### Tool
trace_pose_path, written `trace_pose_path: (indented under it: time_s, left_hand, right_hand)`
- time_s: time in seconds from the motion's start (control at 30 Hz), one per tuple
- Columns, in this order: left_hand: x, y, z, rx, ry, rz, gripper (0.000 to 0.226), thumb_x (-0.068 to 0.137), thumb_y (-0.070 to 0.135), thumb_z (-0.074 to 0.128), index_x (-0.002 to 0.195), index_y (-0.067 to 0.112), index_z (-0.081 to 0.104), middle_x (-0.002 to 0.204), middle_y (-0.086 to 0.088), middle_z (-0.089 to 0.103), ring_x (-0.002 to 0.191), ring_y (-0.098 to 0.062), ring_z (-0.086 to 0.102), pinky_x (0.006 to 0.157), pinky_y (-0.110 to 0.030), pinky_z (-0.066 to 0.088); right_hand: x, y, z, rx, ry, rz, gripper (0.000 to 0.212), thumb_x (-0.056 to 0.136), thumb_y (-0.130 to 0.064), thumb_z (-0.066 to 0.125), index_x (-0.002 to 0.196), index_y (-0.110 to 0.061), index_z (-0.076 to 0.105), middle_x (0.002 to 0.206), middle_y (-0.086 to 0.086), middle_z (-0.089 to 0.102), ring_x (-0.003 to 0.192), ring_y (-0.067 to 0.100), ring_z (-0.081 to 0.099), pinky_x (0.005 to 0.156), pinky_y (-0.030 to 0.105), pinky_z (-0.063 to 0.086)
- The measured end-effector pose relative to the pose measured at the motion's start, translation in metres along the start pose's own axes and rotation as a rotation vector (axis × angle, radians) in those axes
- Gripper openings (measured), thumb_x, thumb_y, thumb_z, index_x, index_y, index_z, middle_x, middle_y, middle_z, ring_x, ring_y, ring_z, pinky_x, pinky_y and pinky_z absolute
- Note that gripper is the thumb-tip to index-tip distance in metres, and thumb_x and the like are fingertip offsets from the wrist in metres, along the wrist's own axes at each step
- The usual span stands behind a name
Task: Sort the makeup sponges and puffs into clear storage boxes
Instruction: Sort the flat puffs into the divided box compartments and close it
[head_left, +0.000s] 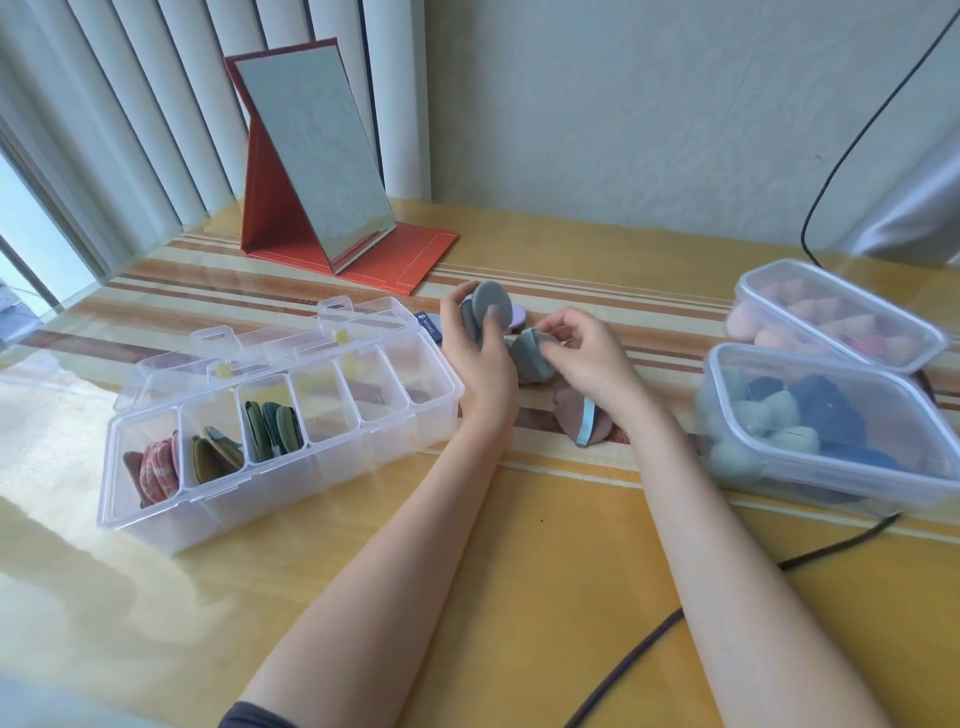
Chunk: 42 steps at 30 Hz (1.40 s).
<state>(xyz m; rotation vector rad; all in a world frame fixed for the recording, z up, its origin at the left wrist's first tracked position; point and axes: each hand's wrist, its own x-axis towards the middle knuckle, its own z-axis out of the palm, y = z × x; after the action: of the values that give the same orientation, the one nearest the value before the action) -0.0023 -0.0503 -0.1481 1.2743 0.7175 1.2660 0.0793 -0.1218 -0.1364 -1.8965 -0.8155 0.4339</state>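
Observation:
My left hand (480, 353) grips two round grey puffs (485, 306) upright, just right of the clear divided box (130, 499). My right hand (582, 353) pinches another grey puff (527, 361) lying on the table beside it. A mauve puff with a blue strap (582, 421) rests under my right wrist, and a lilac puff (517, 317) peeks out behind the grey ones. The divided box holds red puffs (156, 470), olive puffs (215, 452) and green puffs (272, 428) in its three left compartments; the right compartments look empty.
Two lidded clear boxes stand at the right: the near one (831, 374) with teal and navy sponges, the far one (841, 291) with pink and orange sponges. A red folding mirror (311, 161) stands at the back. A black cable (649, 644) crosses the near table.

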Motion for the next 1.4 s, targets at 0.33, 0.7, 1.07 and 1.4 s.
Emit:
trace_pose_path:
  time_s: [0.33, 0.7, 1.07, 1.4]
  left_hand:
    - [-0.026, 0.027, -0.002, 0.283, -0.206, 0.504, 0.040, 0.082, -0.009, 0.046, 0.119, 0.004, 0.057, 0.113, 0.000, 0.061, 0.103, -0.010, 0.054, 0.088, -0.014, 0.041]
    - [0.024, 0.111, -0.066, 0.317, 0.022, 0.517, 0.023, 0.088, -0.001, 0.049, 0.109, 0.007, 0.057, 0.085, 0.016, 0.051, 0.076, -0.001, 0.050, 0.070, -0.022, 0.049]
    - [0.033, 0.089, -0.118, 0.551, -0.252, 0.145, 0.020, 0.079, 0.007, 0.055, 0.094, 0.019, 0.061, 0.084, 0.015, 0.058, 0.087, -0.021, 0.059, 0.071, -0.044, 0.057]
    - [0.027, 0.093, -0.109, 0.648, -0.400, 0.078, 0.020, 0.078, 0.005, 0.054, 0.093, 0.017, 0.061, 0.082, 0.011, 0.054, 0.091, -0.025, 0.058, 0.075, -0.047, 0.057]
  right_hand:
    - [-0.003, -0.008, 0.011, -0.111, 0.092, -0.134, 0.013, 0.088, -0.015, 0.054, 0.091, -0.024, 0.045, 0.087, -0.006, 0.055, 0.073, 0.009, 0.053, 0.057, 0.017, 0.041]
    - [-0.044, -0.092, 0.056, -0.162, -0.324, -0.360, 0.040, 0.089, 0.001, 0.038, 0.091, -0.032, 0.061, 0.086, -0.021, 0.056, 0.091, 0.007, 0.051, 0.070, 0.004, 0.039]
    - [-0.058, -0.100, 0.061, -0.910, -0.370, -0.448, 0.035, 0.070, -0.028, 0.025, 0.061, -0.049, 0.052, 0.123, -0.012, 0.058, 0.113, 0.022, 0.053, 0.071, 0.035, 0.038]
    - [-0.073, -0.114, 0.023, -0.784, -0.359, -0.212, 0.036, 0.075, 0.001, 0.042, 0.078, -0.017, 0.074, 0.078, -0.001, 0.058, 0.065, 0.019, 0.049, 0.053, 0.025, 0.034]
